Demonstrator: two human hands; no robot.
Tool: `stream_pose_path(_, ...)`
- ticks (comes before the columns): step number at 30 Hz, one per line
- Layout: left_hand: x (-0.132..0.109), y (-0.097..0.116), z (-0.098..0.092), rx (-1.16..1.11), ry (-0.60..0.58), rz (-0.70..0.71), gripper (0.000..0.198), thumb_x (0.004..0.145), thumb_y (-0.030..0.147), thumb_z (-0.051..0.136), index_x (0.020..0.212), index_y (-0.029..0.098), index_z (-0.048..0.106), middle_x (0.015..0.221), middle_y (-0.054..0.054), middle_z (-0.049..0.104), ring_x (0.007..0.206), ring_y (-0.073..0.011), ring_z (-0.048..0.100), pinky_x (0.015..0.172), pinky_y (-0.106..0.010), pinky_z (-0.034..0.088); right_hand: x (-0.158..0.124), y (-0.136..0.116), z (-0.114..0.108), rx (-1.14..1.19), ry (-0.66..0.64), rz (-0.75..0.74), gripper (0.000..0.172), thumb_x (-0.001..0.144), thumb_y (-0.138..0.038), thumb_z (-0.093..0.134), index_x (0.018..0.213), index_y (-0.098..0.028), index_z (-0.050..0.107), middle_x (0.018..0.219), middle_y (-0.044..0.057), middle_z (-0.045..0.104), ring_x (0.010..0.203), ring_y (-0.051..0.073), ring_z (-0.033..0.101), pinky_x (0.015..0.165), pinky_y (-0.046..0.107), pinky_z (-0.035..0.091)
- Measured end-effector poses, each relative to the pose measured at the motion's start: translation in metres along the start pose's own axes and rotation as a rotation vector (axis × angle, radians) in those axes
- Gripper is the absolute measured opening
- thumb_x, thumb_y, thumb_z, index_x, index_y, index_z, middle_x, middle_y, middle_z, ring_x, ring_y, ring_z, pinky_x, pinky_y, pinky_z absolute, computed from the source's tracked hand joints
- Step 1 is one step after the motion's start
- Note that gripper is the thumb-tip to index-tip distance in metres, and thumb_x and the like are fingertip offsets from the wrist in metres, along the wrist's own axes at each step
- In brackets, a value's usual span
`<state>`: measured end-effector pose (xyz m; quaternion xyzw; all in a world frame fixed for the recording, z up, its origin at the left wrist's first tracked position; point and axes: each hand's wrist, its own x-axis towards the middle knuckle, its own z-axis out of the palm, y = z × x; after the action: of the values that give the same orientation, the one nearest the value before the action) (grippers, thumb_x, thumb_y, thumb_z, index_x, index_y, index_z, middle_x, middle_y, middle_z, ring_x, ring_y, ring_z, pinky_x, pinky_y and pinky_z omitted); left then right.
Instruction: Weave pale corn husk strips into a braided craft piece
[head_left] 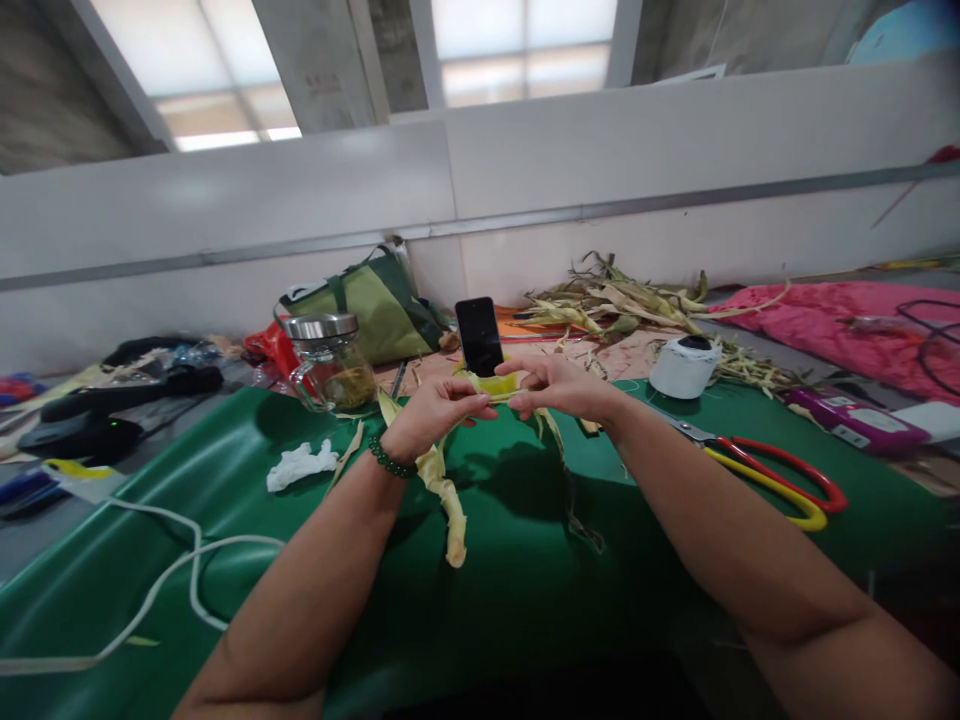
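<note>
A yellow-green strip of plant leaf or husk (pixel 501 386) is stretched between my hands above the green mat. My left hand (pixel 431 415), with a bracelet of dark green beads at its wrist, pinches the strip's left end between thumb and fingers. The right end is pinched by my right hand (pixel 559 387). Below my left hand a pale, knobbly plant stalk (pixel 452 510) slants downward; whether that hand also holds it, I cannot tell. A thin, withered leaf strip (pixel 562 460) hangs down beneath my right hand.
A phone (pixel 478 335) stands upright behind my hands. Left are a glass jar (pixel 337 370), a crumpled white tissue (pixel 301 466) and a white cable (pixel 196 550). Scissors (pixel 780 480), a white thread spool (pixel 684 368) and a purple power strip (pixel 859 420) lie right; dried stalks (pixel 615 300) behind.
</note>
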<state>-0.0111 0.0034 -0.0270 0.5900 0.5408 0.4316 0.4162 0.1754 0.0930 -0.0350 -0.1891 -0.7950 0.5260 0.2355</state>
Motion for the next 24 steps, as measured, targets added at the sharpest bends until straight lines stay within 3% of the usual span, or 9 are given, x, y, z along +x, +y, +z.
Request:
stream_pose_path(6, -0.0003, -0.0003, 0.002, -0.071, 0.04, -0.013, 0.028, 0.066, 0.041, 0.072, 0.073, 0.013, 0.07, 0.07, -0.008, 0.073, 0.061, -0.0148, 0.063, 0.053, -0.022, 0.044, -0.0002, 0.0, -0.002, -0.01, 0.034, -0.007, 0.063, 0.065, -0.03, 0.072, 0.121, -0.008, 0.052, 0.057, -0.002, 0.065, 0.057, 0.012, 0.059, 0.055, 0.023, 0.038)
stream_pose_path(12, 0.0001, 0.0, 0.0062, 0.105, 0.113, 0.209, 0.021, 0.069, 0.032, 0.07, 0.061, 0.012, 0.069, 0.063, -0.007, 0.071, 0.06, -0.0158, 0.062, 0.056, -0.024, 0.046, -0.004, -0.0031, -0.0032, -0.128, -0.079, -0.027, 0.058, 0.073, -0.034, 0.067, 0.123, -0.008, 0.051, 0.057, -0.001, 0.064, 0.053, 0.011, 0.054, 0.051, 0.022, 0.034)
stream_pose_path(16, 0.0015, -0.0034, 0.0072, 0.06, 0.114, 0.173, 0.019, 0.067, 0.03, 0.072, 0.073, 0.012, 0.072, 0.068, -0.008, 0.072, 0.064, -0.0175, 0.065, 0.057, -0.025, 0.049, -0.0004, 0.0006, -0.0022, -0.225, -0.004, -0.1, 0.035, 0.076, -0.042, 0.061, 0.093, -0.011, 0.066, 0.062, 0.001, 0.064, 0.052, 0.008, 0.047, 0.049, 0.022, 0.031)
stream_pose_path(19, 0.0017, -0.0045, 0.0074, 0.039, 0.088, 0.149, 0.023, 0.066, 0.035, 0.072, 0.071, 0.012, 0.072, 0.07, -0.008, 0.073, 0.067, -0.0181, 0.066, 0.059, -0.025, 0.051, 0.0015, 0.0018, -0.0009, -0.303, 0.096, -0.186, 0.032, 0.078, -0.042, 0.059, 0.07, -0.012, 0.066, 0.06, 0.001, 0.06, 0.053, 0.008, 0.045, 0.049, 0.022, 0.031)
stream_pose_path(24, 0.0007, -0.0028, 0.0057, 0.022, 0.041, 0.12, 0.025, 0.064, 0.037, 0.074, 0.065, 0.013, 0.069, 0.067, -0.007, 0.073, 0.066, -0.0179, 0.067, 0.065, -0.027, 0.054, -0.0006, 0.0008, -0.0044, -0.413, 0.097, -0.253, 0.031, 0.079, -0.039, 0.057, 0.063, -0.013, 0.063, 0.056, 0.0, 0.056, 0.053, 0.009, 0.046, 0.052, 0.022, 0.034)
